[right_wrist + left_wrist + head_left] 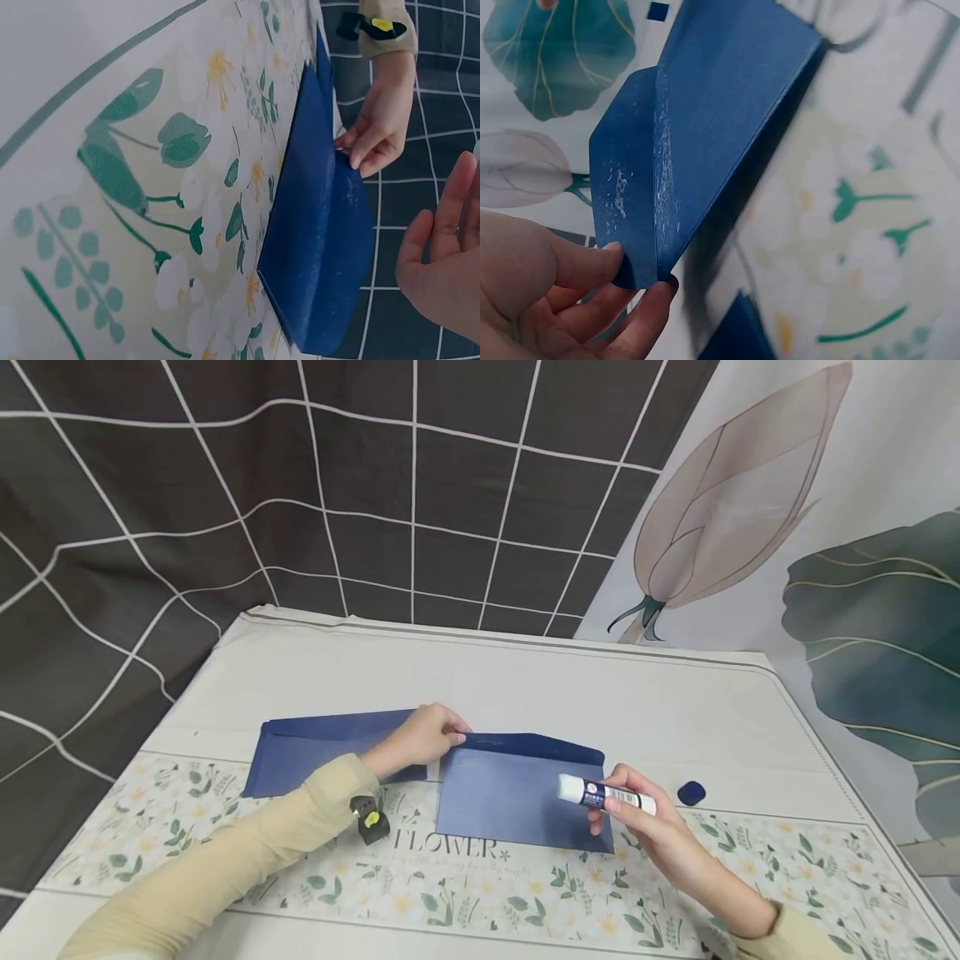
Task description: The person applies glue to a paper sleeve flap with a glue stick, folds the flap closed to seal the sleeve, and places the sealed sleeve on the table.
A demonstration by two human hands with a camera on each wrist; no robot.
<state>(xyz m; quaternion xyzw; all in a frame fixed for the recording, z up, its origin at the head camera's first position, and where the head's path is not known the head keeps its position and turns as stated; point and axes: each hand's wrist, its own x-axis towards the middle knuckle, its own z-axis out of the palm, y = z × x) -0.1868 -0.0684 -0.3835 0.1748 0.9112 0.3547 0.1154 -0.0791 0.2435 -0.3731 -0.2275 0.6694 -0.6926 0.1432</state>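
A dark blue envelope point(502, 797) lies on the table with its flap point(540, 745) unfolded toward the far side. At the flap's left corner my left hand point(426, 739) pinches the paper between thumb and fingers. White glue smears streak the flap point(619, 195) and the strip along its fold in the left wrist view. My right hand point(654, 828) grips an uncapped glue stick point(600, 794) above the envelope's right part, its pale tip pointing left. In the right wrist view the glue stick is almost wholly out of frame.
More blue envelopes point(322, 747) lie overlapped on the left, partly under my left forearm. A dark blue cap point(692, 792) sits to the right of my right hand. The floral tablecloth point(420, 910) covers the table, and a dark grid curtain point(360, 468) hangs behind.
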